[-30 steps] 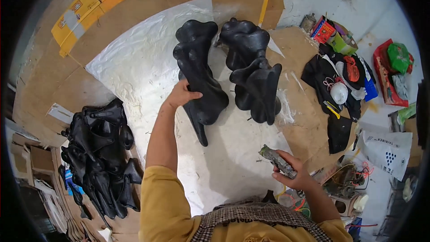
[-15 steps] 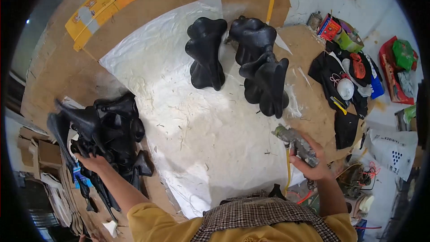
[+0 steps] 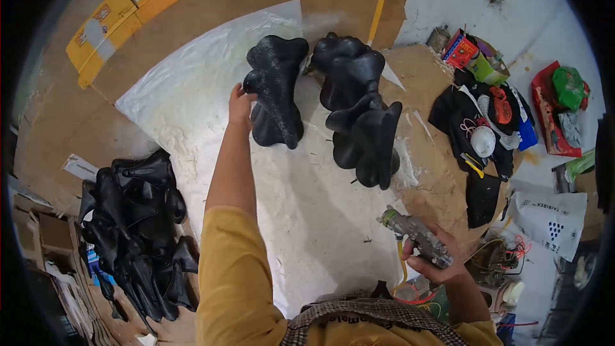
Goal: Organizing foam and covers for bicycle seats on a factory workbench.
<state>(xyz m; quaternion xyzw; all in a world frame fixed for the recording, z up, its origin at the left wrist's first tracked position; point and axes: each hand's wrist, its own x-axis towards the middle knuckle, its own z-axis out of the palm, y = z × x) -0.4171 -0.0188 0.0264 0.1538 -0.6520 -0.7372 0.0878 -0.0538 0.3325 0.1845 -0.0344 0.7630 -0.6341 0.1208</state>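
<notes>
Black, smooth-surfaced lobed pieces stand in two groups on your desk in the head view: the pale-flecked left group (image 3: pixel 275 93) and the plain black right group (image 3: pixel 362 112), both on the crinkled white sheet (image 3: pixel 301 230). Your left hand (image 3: pixel 241 107) is partly curled at the left group's left edge; you cannot tell whether it grips. Your right hand (image 3: pixel 442 264) wraps round a grey, rough-skinned tool with a greenish end (image 3: pixel 416 237), clear of both groups. Those groups seem already set out; the jumbled black heap (image 3: pixel 134 230) at left, off the sheet, apparently is not yet.
</notes>
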